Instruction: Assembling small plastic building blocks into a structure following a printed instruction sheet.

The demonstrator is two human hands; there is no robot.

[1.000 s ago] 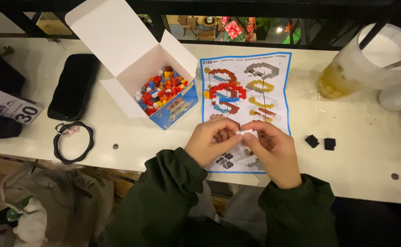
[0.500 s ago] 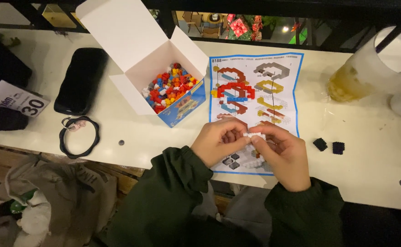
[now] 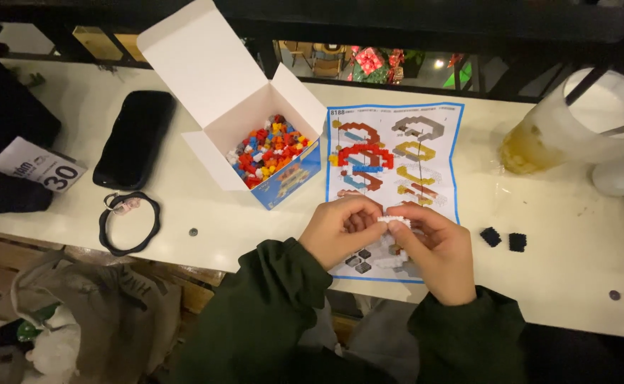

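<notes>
Both hands meet over the near end of the blue-bordered paper instruction sheet [image 3: 394,163] on the pale bench [image 3: 554,284], the left hand [image 3: 342,231] and right hand [image 3: 436,250] pinching a small white brick assembly [image 3: 390,220] between their fingers. It looks like a press-fit step, and seating the piece would call for squeezing the fingertips together. The assembly's long axis seems to run left-right, though the fingers mostly hide it.
</notes>
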